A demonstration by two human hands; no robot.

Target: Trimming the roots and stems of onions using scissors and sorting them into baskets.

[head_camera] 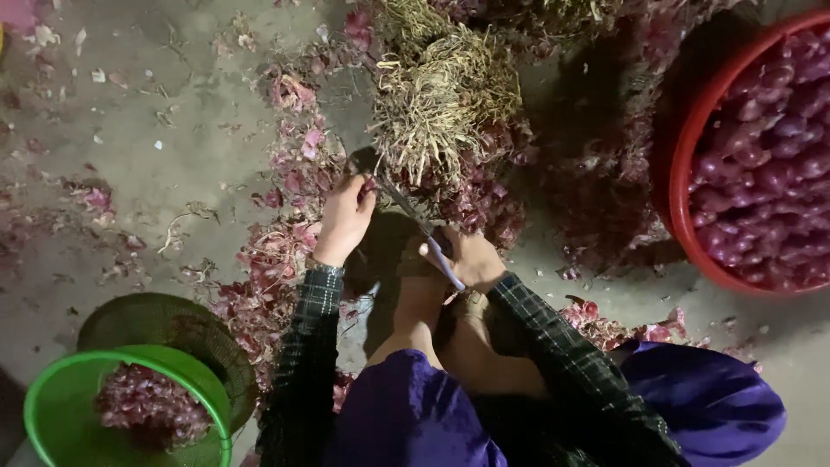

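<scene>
A grey concrete floor (173, 156) strewn with pink onion skins (285, 251) carries everything. At lower left stands a round green plastic basket (52, 406) holding purple peelings. The left hand (344, 218) pinches a small bulb beside a bundle of dry straw-coloured onion stalks (441, 104). The right hand (471, 259) is closed around a thin-bladed knife (424, 229). At far right sits a red plastic tub (692, 130) of peeled purple shallots.

Left hand (344, 218) stretched forward, fingers curled shut near the fingertips, right hand (467, 257) closed in a fist lower and nearer the body, both forearms in dark checked sleeves, angled inward, knees bent between
</scene>
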